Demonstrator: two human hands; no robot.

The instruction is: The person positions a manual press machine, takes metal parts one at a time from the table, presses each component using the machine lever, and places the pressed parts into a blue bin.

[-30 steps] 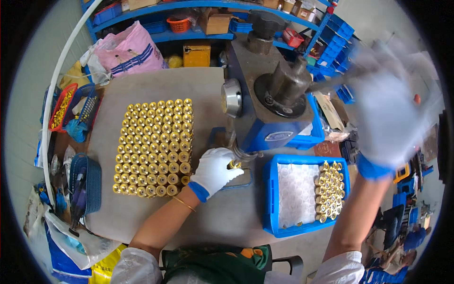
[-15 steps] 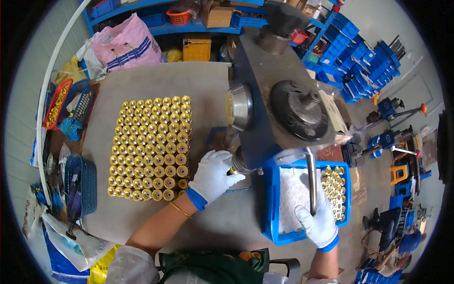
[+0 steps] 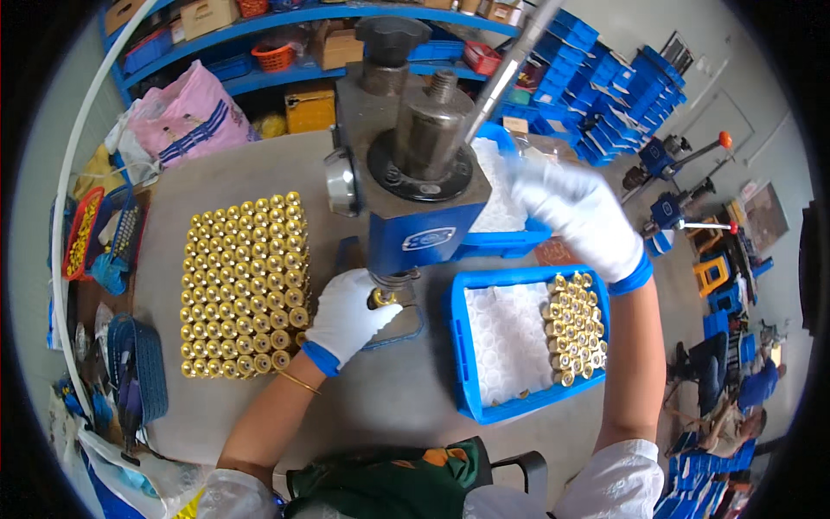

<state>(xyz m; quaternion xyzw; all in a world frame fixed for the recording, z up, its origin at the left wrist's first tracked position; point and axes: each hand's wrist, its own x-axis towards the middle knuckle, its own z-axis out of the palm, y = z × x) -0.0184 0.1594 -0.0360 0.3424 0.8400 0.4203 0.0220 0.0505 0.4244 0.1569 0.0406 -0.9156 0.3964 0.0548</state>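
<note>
My left hand [image 3: 350,316], in a white glove with a blue cuff, pinches a small brass fitting [image 3: 382,297] beneath the ram of a blue arbor press [image 3: 415,216]. The press's metal lever [image 3: 517,65] points up and away to the right. Off to the press's right, my gloved right hand [image 3: 579,216] is raised, apart from the lever. Its fingers are smeared by motion, so their state is unclear. Left of my left hand, brass fittings [image 3: 242,290] stand upright in a dense block of rows.
Right of the press sits a blue tray [image 3: 462,381] with a white liner and several brass fittings [image 3: 575,329]. Another blue tray [image 3: 510,245] lies behind it. Baskets [image 3: 137,368] line the table's left edge. Shelves [image 3: 242,82] stand beyond; people sit far right.
My right hand has left the lever's grip and moved up and away. The lever has swung from pointing down toward me to pointing upward. My left hand stays at the ram with the brass fitting.
</note>
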